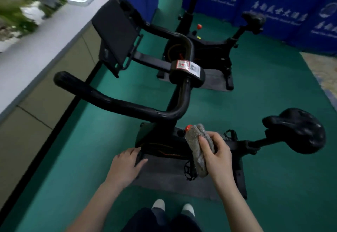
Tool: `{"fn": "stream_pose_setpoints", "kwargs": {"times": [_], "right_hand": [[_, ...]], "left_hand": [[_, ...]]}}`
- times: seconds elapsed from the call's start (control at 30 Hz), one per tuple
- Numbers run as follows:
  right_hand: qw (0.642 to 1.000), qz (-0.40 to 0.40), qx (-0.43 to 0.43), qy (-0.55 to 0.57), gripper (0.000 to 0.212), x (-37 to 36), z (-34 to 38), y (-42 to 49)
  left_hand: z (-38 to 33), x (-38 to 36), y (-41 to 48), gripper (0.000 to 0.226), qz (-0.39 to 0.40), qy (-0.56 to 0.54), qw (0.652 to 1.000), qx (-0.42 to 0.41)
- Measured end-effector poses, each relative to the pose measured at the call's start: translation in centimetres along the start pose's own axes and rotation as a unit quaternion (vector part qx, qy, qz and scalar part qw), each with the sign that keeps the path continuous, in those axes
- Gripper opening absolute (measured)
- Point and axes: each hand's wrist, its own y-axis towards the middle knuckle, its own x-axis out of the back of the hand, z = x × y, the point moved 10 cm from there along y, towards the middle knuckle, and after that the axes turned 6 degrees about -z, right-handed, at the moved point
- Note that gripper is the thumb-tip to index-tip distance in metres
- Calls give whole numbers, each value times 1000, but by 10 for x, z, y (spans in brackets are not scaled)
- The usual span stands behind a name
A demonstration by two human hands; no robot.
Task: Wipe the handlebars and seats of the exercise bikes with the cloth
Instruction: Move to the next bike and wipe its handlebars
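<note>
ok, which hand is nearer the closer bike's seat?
Right. The right hand, holding the cloth, is a short way left of the seat; the left hand is farther left, open.

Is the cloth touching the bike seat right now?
No, the right hand holds the cloth well apart from the seat.

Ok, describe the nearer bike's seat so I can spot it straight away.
On the green floor stand two black exercise bikes; take the nearer bike. Its seat is the broad black saddle on a post, right of the right hand holding the grey cloth. The far bike's seat sits by the blue banners.
</note>
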Motion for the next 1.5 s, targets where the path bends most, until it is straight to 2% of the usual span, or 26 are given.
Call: {"fn": "stream_pose_setpoints", "kwargs": {"times": [0.2, 0.3, 0.6, 0.83, 1.0, 1.17, 1.3, 1.37, 1.5], "right_hand": [[995, 59, 77, 31, 10, -16, 42, 42], [989, 85, 104, 63, 9, -9, 60, 71], [960, 232, 138, 82, 11, -37, 85, 137], [915, 341, 195, 92, 13, -93, 123, 126], [884, 393, 237, 91, 13, -136, 153, 102], [859, 395, 315, 87, 17, -174, 191, 69], [835, 378, 388, 101, 12, -198, 234, 51], [820, 365, 427, 112, 10, -211, 262, 43], [787, 355, 500, 67, 10, -252, 301, 23]], "left_hand": [[23, 7, -1, 60, -16, -13, 994, 111], [22, 14, -1, 61, -52, -34, 984, 166], [6, 31, -21, 58, -167, -89, 930, 315], [17, 61, -52, 63, -229, -73, 893, 380], [31, 103, -60, 62, -304, -87, 867, 384], [41, 161, -57, 65, -415, -201, 817, 347], [47, 195, -44, 70, -474, -365, 747, 291], [50, 203, -36, 64, -488, -443, 706, 259], [55, 209, -24, 62, -498, -521, 654, 229]]}}
